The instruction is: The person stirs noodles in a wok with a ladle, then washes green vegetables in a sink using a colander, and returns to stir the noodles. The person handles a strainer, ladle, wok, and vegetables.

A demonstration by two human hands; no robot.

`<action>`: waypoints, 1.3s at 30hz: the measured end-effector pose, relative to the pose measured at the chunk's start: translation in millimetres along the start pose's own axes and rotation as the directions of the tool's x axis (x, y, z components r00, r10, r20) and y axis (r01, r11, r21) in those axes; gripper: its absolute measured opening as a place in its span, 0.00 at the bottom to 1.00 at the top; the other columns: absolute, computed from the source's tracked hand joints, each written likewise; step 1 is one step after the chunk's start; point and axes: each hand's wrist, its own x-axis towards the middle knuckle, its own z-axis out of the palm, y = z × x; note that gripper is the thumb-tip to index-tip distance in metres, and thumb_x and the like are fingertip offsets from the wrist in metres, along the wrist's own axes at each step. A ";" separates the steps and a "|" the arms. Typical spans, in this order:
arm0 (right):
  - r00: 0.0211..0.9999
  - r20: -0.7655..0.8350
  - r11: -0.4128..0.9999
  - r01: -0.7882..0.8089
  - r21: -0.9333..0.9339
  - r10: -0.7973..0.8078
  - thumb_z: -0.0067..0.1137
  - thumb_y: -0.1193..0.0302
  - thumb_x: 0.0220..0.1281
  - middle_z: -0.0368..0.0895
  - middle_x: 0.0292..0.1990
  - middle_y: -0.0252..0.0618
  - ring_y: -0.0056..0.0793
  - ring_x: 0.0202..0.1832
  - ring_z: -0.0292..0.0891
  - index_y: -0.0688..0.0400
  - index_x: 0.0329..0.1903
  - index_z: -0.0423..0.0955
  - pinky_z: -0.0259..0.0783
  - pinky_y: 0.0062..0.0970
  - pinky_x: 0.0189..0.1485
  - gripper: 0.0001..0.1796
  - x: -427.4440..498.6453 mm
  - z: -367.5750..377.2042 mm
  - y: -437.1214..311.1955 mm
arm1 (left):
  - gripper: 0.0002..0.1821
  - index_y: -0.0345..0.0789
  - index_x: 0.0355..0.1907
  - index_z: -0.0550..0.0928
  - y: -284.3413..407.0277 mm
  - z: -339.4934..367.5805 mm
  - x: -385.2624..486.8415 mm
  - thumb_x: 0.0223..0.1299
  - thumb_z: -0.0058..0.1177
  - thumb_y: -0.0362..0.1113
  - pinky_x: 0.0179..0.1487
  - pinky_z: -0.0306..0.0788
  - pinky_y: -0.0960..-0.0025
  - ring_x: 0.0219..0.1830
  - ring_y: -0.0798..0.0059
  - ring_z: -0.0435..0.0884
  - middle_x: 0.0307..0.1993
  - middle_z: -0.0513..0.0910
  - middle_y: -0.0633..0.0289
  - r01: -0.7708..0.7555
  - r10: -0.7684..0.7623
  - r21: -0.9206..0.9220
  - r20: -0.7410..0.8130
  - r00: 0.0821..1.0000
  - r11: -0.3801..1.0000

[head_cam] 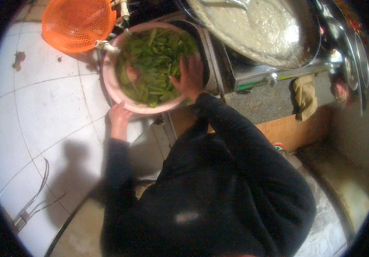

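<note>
A round pink plastic basin (110, 84) holds chopped leafy greens (157, 69) in water. My left hand (119, 117) grips the basin's near left rim, thumb at the edge. Spread over the greens at the right side of the basin is my right hand (190, 75), its fingers apart and pointing away from me, with nothing held in them. A blurred pinkish thing (132, 73) lies among the greens at the left; I cannot tell what it is.
An orange plastic colander (78, 25) and water taps (107, 46) stand beyond the basin on the left. To the right, a large wok (311, 41) of pale thick liquid sits on a gas stove (258, 77), with a tan cloth (305, 96) hanging below. White tiles (52, 99) extend leftward.
</note>
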 end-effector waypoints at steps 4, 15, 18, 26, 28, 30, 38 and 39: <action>0.997 0.061 0.999 -0.042 -0.025 0.044 0.66 0.47 0.58 0.55 0.71 0.69 0.70 0.74 0.50 0.60 0.74 0.58 0.46 0.63 0.75 0.49 -1.0 3.6 -0.3 | 0.10 0.32 0.46 0.73 -2.8 -6.7 1.1 0.74 0.53 0.36 0.52 0.80 0.52 0.44 0.61 0.84 0.43 0.82 0.55 -0.012 0.015 -0.047 0.052 0.999 0.999; 0.999 0.026 1.000 -0.023 -0.020 0.024 0.67 0.46 0.57 0.53 0.72 0.69 0.67 0.76 0.46 0.58 0.75 0.57 0.44 0.62 0.76 0.50 -3.3 5.6 3.0 | 0.11 0.31 0.49 0.73 -8.0 -7.3 6.6 0.76 0.51 0.37 0.54 0.79 0.49 0.48 0.58 0.85 0.47 0.83 0.54 -0.028 0.027 0.004 0.025 0.999 1.000; 0.996 0.071 0.999 -0.045 -0.024 0.046 0.67 0.46 0.57 0.54 0.72 0.69 0.67 0.76 0.46 0.59 0.75 0.57 0.44 0.62 0.76 0.50 -2.3 3.3 2.7 | 0.10 0.31 0.49 0.73 -6.5 -5.6 5.0 0.77 0.49 0.37 0.53 0.80 0.50 0.47 0.59 0.85 0.46 0.84 0.54 -0.023 0.023 -0.003 0.012 1.000 1.000; 0.997 0.064 0.999 -0.043 -0.020 0.045 0.66 0.47 0.57 0.55 0.71 0.69 0.66 0.77 0.45 0.59 0.75 0.57 0.44 0.61 0.76 0.50 0.0 -2.0 1.0 | 0.11 0.31 0.49 0.74 -3.2 -2.1 1.4 0.78 0.48 0.38 0.49 0.81 0.54 0.44 0.61 0.86 0.46 0.84 0.53 -0.025 0.025 -0.017 0.020 0.999 1.000; 0.996 0.077 0.999 -0.036 -0.026 0.038 0.66 0.47 0.58 0.55 0.71 0.69 0.66 0.77 0.44 0.60 0.75 0.58 0.44 0.60 0.76 0.49 0.1 -2.5 1.2 | 0.11 0.31 0.49 0.74 -3.0 -1.5 -0.3 0.78 0.48 0.39 0.49 0.81 0.54 0.44 0.61 0.86 0.45 0.84 0.53 -0.026 0.026 -0.022 0.020 0.999 0.999; 0.995 0.088 0.999 -0.035 -0.031 0.038 0.66 0.47 0.58 0.56 0.71 0.69 0.65 0.78 0.44 0.60 0.74 0.58 0.43 0.60 0.77 0.49 0.1 -2.4 1.4 | 0.11 0.31 0.49 0.74 -3.3 -1.6 -1.2 0.78 0.48 0.39 0.48 0.81 0.54 0.44 0.61 0.86 0.45 0.84 0.53 -0.026 0.026 -0.027 0.022 0.999 0.999; 0.993 0.101 0.998 -0.059 -0.038 0.062 0.65 0.47 0.59 0.56 0.72 0.69 0.65 0.77 0.46 0.60 0.75 0.57 0.43 0.60 0.77 0.49 -0.6 0.8 2.3 | 0.13 0.29 0.52 0.73 -6.2 -7.0 5.5 0.78 0.48 0.38 0.53 0.80 0.52 0.48 0.59 0.85 0.48 0.84 0.50 -0.009 0.010 -0.027 0.022 1.000 1.000; 0.997 0.070 0.999 -0.040 -0.031 0.042 0.65 0.46 0.59 0.55 0.72 0.69 0.65 0.77 0.46 0.60 0.75 0.57 0.43 0.60 0.77 0.49 -0.8 1.0 2.4 | 0.13 0.29 0.53 0.73 -6.4 -7.2 6.0 0.78 0.47 0.38 0.54 0.80 0.51 0.49 0.58 0.85 0.49 0.84 0.49 0.002 -0.002 -0.007 0.006 1.000 1.000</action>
